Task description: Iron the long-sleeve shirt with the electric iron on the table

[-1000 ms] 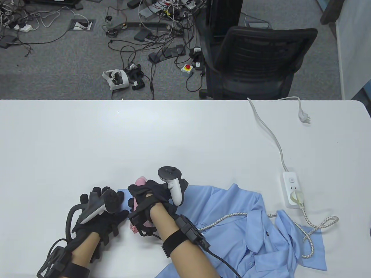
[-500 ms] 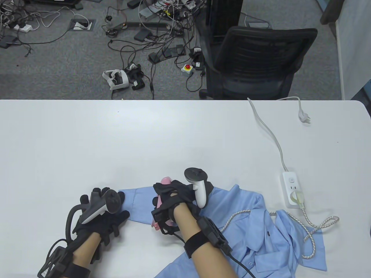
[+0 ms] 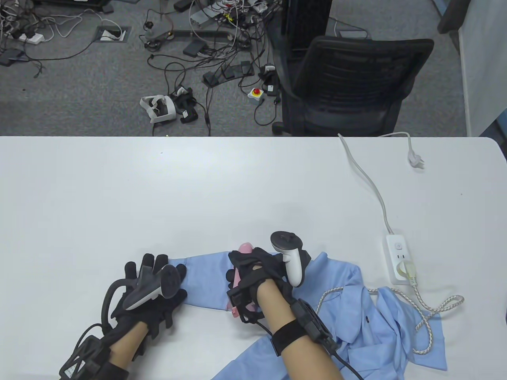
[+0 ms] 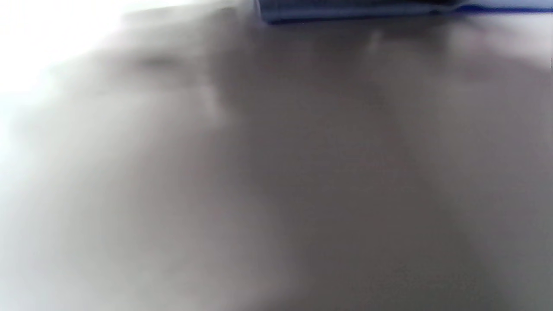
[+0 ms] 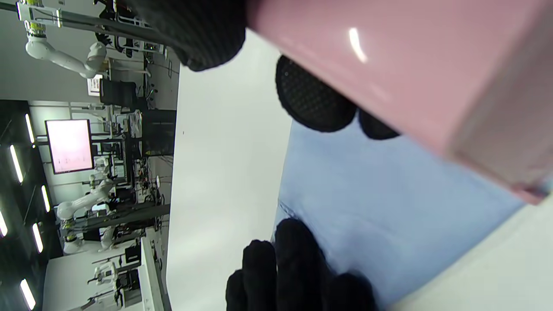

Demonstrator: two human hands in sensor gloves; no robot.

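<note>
white bench [image 3: 237, 186], office floor beyond; entries near to far.

- left hand [image 3: 152, 295]: near edge, fingers [image 3: 147, 265] straight and spread, pressing the sleeve cuff [image 3: 186, 265] flat. seen again at the bottom of the right wrist view [image 5: 298, 268].
- right hand [image 3: 257, 273]: fingers curled round the handle of the pink iron [image 3: 237, 277], which sits on the sleeve just right of the left hand.
- shirt [image 3: 348, 316]: light blue, long-sleeved, bunched at the near right of the bench; one sleeve stretched leftward to the cuff.
- cord [image 3: 425, 306]: braided, looping over the crumpled body of the shirt to the power strip [image 3: 400, 259], further back on the right.
- chair [image 3: 348, 83], cables and a headset [image 3: 158, 107] on the floor, far.

risks, as judged:
- iron passing toward the cuff could meet the left fingertips; the two are close.
- cord lying on the cloth could snag or drag fresh creases as the iron travels.
- bunched body may tug the sleeve out of line if the cuff is released.
- iron held in one spot may scorch.

hidden or unclear:
- soleplate and its contact with the cloth: under the hand, not visible.
- whether the iron is hot: cannot tell.
- left wrist view: blurred, only a blue strip at the top.
- near end of the shirt: cut off by the frame edge.
</note>
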